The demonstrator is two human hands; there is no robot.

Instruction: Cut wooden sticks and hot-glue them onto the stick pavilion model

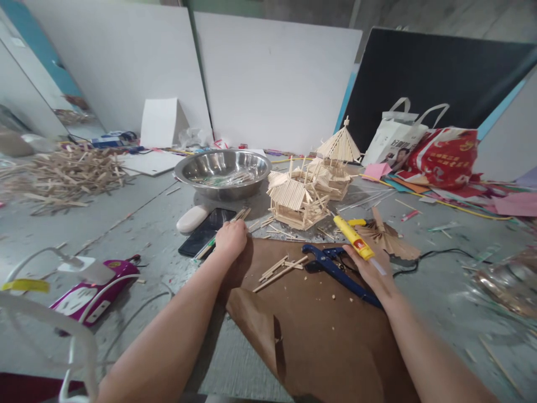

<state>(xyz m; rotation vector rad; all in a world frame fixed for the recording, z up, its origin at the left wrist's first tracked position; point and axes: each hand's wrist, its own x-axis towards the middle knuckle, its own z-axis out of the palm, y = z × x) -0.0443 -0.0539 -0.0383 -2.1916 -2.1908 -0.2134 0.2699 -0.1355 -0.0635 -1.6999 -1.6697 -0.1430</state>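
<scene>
My left hand point(231, 239) is closed at the right edge of a dark phone point(218, 221), with thin wooden sticks point(243, 214) poking out beyond the fingers; the fingertips are hidden. My right hand point(371, 271) is closed around a yellow hot glue gun point(352, 234), a clear glue stick showing at its rear. The gun's nozzle points toward a small stick-built house point(291, 196) with a slatted roof. Beneath the right hand lie blue-handled cutters point(335, 268). Loose cut sticks point(281, 271) rest on brown paper point(319, 330) between my hands.
A steel basin point(224, 190) stands behind the phone, with a white oval object point(193, 218) beside it. A taller stick pavilion point(339, 148) is at the back. Left are a stick pile point(71, 173) and purple power strip point(100, 288); right, bags point(444, 157) and a folded paper fan point(388, 238).
</scene>
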